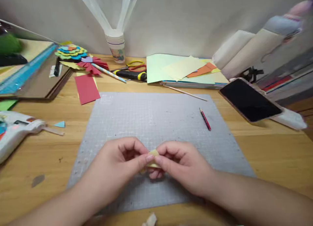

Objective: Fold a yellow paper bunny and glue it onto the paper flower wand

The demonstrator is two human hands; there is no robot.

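Jointly | left hand (120,160), right hand (187,164) | grip: pinching yellow paper (154,152) | above grey mat (156,116)

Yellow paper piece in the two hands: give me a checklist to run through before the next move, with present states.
1. Left hand grips the yellow paper piece: ok.
2. Right hand grips it too: ok.
3. Paper's full shape visible: not ok, thumbs and fingers cover part of it.
4. Pencil apart from the hands, on the cutting mat: ok.
5. Glue gun off the mat, to its left: ok.
6. Glue gun hot: cannot tell.
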